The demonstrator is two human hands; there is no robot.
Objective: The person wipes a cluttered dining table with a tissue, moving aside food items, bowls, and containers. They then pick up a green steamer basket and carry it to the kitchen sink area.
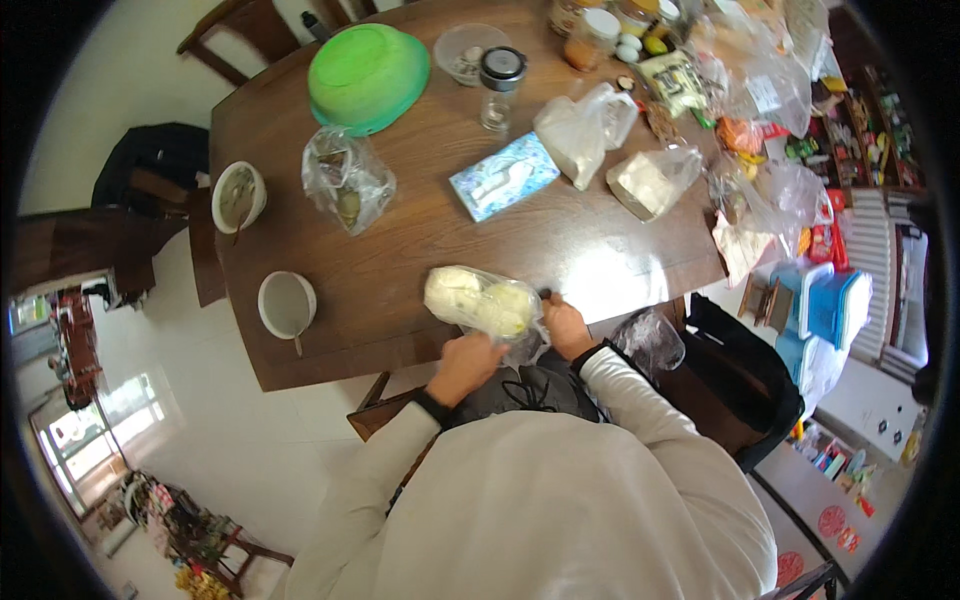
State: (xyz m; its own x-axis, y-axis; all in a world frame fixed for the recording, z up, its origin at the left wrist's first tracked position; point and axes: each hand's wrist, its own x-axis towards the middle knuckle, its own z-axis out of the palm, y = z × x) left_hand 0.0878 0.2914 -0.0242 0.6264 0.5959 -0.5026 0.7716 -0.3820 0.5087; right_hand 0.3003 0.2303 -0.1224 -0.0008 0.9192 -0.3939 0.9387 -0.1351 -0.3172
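At the table's near edge lies a clear plastic bag (534, 343) with two pale yellowish, rounded pieces of food (504, 307) inside, possibly buns or vegetables. My left hand (469, 366) is closed on the bag's near side, fingers curled into the film. My right hand (568, 327) grips the bag's loose film at its right end. A small dark thing shows at the right fingertips; what it is cannot be made out. Beyond the bag, a blue patterned tissue pack (504, 177) rests on the wooden table (375, 292).
Two white bowls (287, 305) with utensils stand at the left. Farther off are an upturned green basin (367, 75), a tied clear bag (349, 180), a glass bottle (501, 86) and white plastic bags (581, 131). Jars (592, 41) and packages crowd the far right. A chair (720, 382) stands at my right.
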